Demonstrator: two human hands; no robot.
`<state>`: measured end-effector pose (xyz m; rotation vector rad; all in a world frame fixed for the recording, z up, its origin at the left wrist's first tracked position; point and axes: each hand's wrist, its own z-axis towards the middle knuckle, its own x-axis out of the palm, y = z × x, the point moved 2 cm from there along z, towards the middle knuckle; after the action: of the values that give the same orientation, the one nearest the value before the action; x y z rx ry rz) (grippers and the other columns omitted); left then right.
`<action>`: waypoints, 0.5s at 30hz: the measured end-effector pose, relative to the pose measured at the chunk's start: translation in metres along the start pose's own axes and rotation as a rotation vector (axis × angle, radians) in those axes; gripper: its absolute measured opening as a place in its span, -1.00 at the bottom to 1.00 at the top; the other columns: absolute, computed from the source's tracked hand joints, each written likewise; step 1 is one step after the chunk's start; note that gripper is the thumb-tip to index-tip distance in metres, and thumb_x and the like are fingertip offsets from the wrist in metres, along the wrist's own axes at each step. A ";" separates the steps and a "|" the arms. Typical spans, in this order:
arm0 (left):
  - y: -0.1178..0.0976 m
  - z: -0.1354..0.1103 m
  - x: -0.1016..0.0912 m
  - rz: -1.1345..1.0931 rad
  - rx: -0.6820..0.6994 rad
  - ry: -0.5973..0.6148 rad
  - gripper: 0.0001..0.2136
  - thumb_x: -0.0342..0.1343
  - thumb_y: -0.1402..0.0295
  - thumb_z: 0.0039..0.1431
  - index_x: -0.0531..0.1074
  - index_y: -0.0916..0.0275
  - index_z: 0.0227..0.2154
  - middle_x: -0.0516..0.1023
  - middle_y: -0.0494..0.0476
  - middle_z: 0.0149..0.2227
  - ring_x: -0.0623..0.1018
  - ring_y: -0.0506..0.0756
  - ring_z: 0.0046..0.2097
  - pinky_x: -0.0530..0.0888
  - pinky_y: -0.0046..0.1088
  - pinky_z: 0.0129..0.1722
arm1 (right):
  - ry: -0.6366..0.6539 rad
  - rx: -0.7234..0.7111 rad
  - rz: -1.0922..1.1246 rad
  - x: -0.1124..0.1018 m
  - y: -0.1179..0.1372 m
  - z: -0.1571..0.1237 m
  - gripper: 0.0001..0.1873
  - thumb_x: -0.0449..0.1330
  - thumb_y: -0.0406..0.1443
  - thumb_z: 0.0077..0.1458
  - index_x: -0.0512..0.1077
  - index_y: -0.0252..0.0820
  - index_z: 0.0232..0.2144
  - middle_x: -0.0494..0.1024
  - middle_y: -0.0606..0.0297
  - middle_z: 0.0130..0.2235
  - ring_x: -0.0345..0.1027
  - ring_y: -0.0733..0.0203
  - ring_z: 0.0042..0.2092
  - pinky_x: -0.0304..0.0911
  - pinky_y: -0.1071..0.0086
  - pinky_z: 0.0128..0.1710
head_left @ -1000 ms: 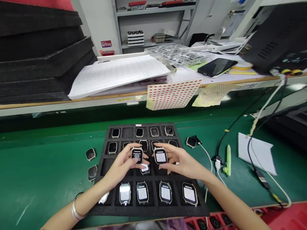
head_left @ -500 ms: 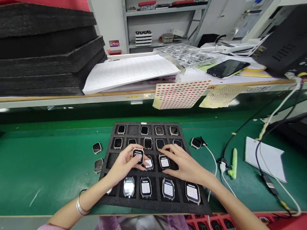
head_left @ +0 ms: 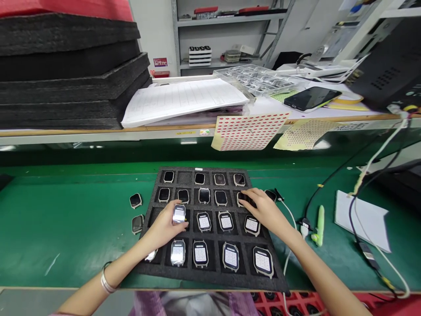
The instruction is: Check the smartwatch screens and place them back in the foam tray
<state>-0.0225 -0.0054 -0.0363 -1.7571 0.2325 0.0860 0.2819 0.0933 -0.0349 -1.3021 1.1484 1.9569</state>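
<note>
My left hand (head_left: 167,224) grips a smartwatch case (head_left: 179,213) without a strap, its lit screen facing up, over the left part of a black foam tray (head_left: 210,277). At the tray's right side, my right hand (head_left: 263,208) has its fingertips closed on a dark-screened smartwatch (head_left: 241,199) in the second row; the fingers partly cover it. Nearer me, the pockets hold watches with lit white screens, such as one smartwatch (head_left: 200,253) in the front row. Watches in the two far rows have dark screens.
Two dark watches, one being the watch (head_left: 135,200), lie left of the tray. Right of it are a white cable (head_left: 291,215), a green pen-like tool (head_left: 320,226) and white paper (head_left: 362,219). A shelf behind bears stacked black foam (head_left: 72,83), papers (head_left: 184,98) and a phone (head_left: 312,98).
My left hand has shifted slightly left with its watch, whose screen has turned from dark with text to white. My right hand has moved right and away, onto a second-row watch.
</note>
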 end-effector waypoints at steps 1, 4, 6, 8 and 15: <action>0.005 0.001 -0.002 0.043 0.003 -0.024 -0.47 0.22 0.30 0.00 0.23 0.24 0.04 0.47 0.18 -0.19 0.56 0.10 -0.39 0.54 -0.33 -0.38 | -0.003 0.007 0.008 0.001 0.001 0.000 -0.65 -0.02 -0.18 0.24 0.41 -0.29 -0.11 0.45 0.01 -0.18 0.32 -0.11 -0.09 0.25 0.04 -0.08; 0.006 -0.002 -0.005 0.113 0.023 -0.069 -0.44 0.27 0.25 -0.07 0.29 0.24 0.02 0.37 0.30 0.00 0.55 0.18 -0.27 0.52 -0.25 -0.29 | -0.016 0.022 0.035 0.001 0.001 0.001 -0.68 -0.02 -0.18 0.23 0.41 -0.26 -0.15 0.43 0.04 -0.20 0.34 -0.09 -0.11 0.26 0.06 -0.09; -0.002 -0.007 -0.007 0.279 0.072 -0.097 -0.37 0.31 0.21 -0.14 0.31 0.23 0.04 0.33 0.31 0.05 0.51 0.30 -0.12 0.46 -0.14 -0.14 | -0.029 0.029 0.053 0.001 -0.001 0.001 -0.70 0.00 -0.17 0.23 0.40 -0.23 -0.17 0.42 0.07 -0.20 0.34 -0.08 -0.11 0.26 0.08 -0.09; -0.012 -0.011 -0.012 0.533 0.161 -0.115 -0.30 0.30 0.12 -0.13 0.26 0.24 0.10 0.33 0.33 0.05 0.42 0.41 0.01 0.38 -0.04 -0.03 | -0.045 0.038 0.073 0.001 -0.002 0.001 -0.72 0.02 -0.16 0.22 0.40 -0.22 -0.19 0.41 0.09 -0.21 0.34 -0.05 -0.12 0.26 0.11 -0.09; 0.004 0.018 -0.048 0.724 0.346 -0.303 -0.61 -0.06 0.14 0.25 0.28 0.30 0.02 0.25 0.39 0.11 0.23 0.35 0.18 0.18 0.05 0.15 | -0.142 0.068 0.146 0.006 -0.004 -0.002 -0.69 0.07 -0.09 0.19 0.41 -0.21 -0.20 0.37 0.13 -0.21 0.34 0.00 -0.11 0.25 0.17 -0.08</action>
<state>-0.0692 0.0161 -0.0352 -1.2251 0.6123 0.7817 0.2834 0.0932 -0.0423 -1.0520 1.2585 2.0582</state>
